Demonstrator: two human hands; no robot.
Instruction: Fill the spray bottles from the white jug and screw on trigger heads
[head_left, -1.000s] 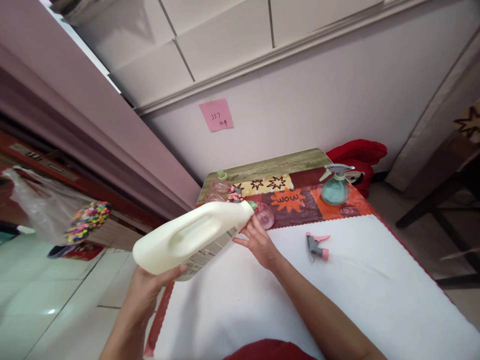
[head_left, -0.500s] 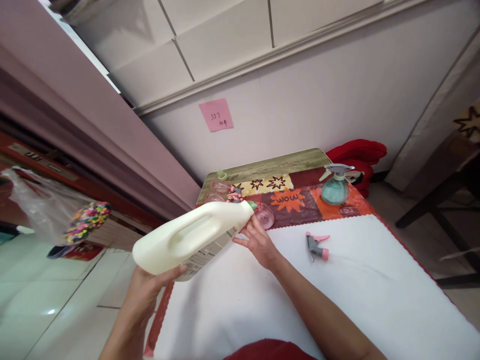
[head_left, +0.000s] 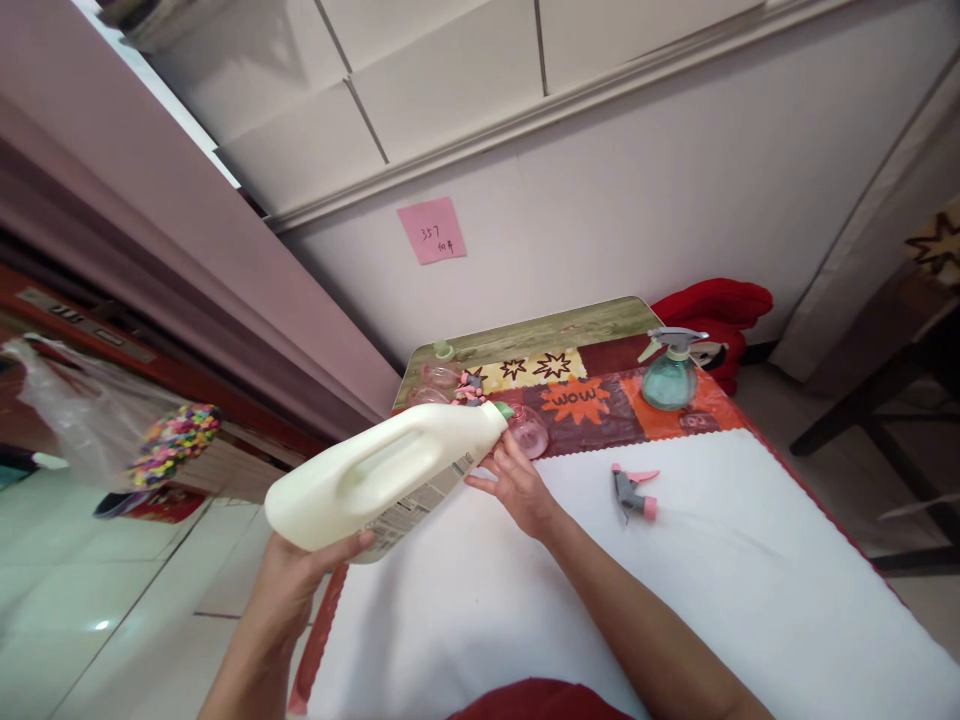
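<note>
Tilted over the table is a cream detergent jug (head_left: 420,450) with a moulded handle, a printed label and a green spout (head_left: 504,410). My left hand (head_left: 300,570) is closed around its lower end, thumb over the labelled side. Closed on the neck from below and the right is my right hand (head_left: 519,485). The spout points at the mouth of a clear pink bottle (head_left: 529,432); whether liquid flows, I cannot tell. A grey-and-pink spray head (head_left: 630,492) with its thin tube lies on the white cloth, right of my right hand.
A teal spray bottle (head_left: 670,378) stands at the table's back right. Clear pink bottles (head_left: 439,376), another spray head (head_left: 472,382) and a small green cap (head_left: 445,350) sit at the back left. A red plush toy (head_left: 720,305) is behind the table; a plastic bag (head_left: 82,410) hangs left.
</note>
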